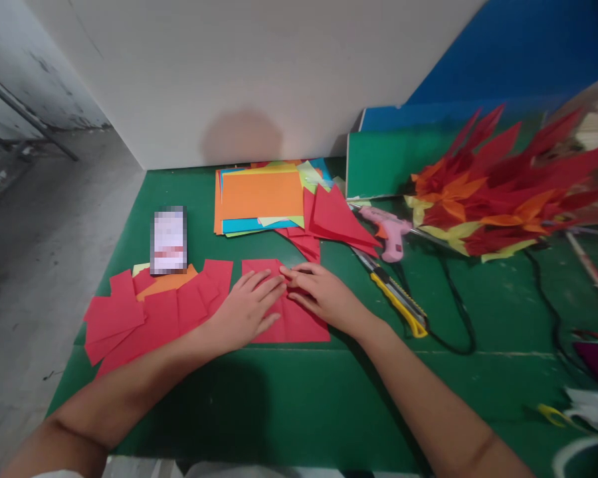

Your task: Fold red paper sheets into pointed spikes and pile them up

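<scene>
A square sheet of red paper (pixel 306 326) lies on the green table with a crease down its middle. Its upper right part is folded over, partly hidden by my hands. My left hand (pixel 249 305) rests flat on the sheet, fingers stretched out. At the fold, my right hand (pixel 323 292) has its thumb and fingers drawn together on the paper. Left of the sheet, loose red paper pieces (pixel 162 312) overlap in a spread, some under my left forearm. Folded red paper triangles (pixel 336 216) are stacked just beyond my right hand.
Behind are coloured paper sheets (pixel 262 196) and a phone (pixel 168 240). On the right lie a yellow box cutter (pixel 398 302), a pink glue gun (pixel 389 232) with a black cord (pixel 461 305), and a red-orange paper flower arrangement (pixel 503 192). A white panel (pixel 259 79) stands behind.
</scene>
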Demonstrator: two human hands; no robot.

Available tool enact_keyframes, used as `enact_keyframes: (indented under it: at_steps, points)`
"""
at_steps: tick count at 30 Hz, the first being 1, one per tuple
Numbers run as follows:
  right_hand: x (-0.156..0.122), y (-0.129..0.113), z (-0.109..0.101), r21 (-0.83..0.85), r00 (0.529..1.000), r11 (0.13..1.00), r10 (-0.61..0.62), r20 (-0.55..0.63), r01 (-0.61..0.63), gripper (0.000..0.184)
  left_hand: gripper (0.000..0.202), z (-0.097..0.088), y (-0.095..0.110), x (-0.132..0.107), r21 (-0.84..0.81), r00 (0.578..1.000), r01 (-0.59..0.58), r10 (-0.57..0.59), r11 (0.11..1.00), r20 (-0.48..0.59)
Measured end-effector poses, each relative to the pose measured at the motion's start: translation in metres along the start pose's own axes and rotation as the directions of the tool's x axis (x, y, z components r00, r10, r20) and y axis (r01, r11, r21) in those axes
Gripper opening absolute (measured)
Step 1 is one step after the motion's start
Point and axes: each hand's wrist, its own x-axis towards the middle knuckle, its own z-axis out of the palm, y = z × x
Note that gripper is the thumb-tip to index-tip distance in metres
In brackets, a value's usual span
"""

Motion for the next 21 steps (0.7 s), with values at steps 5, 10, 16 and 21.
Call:
enact_keyframes:
  at_steps: [5,10,16,21]
  points:
    - [-0.001,-0.003,-0.003,0.046,0.999,0.998,0.030,0.010,-0.031,0.035,0.048,0.000,0.000,0.000,0.024,1.000,-0.002,0.002,1.000,-0.004]
    - [0.001,-0.009,-0.004,0.045,0.997,0.996,0.072,0.000,-0.072,0.039,0.046,0.001,0.001,0.000,0.044,1.000,0.003,-0.003,0.999,0.006]
    - [0.004,-0.009,-0.003,0.004,0.998,0.998,0.066,0.009,-0.066,0.033,0.046,0.001,0.001,0.000,0.038,1.000,0.004,-0.004,0.999,0.005]
    - [0.007,-0.012,0.000,-0.103,0.998,0.993,0.055,0.024,-0.053,0.044,0.044,0.000,0.001,0.000,0.023,1.000,-0.002,0.001,1.000,0.006]
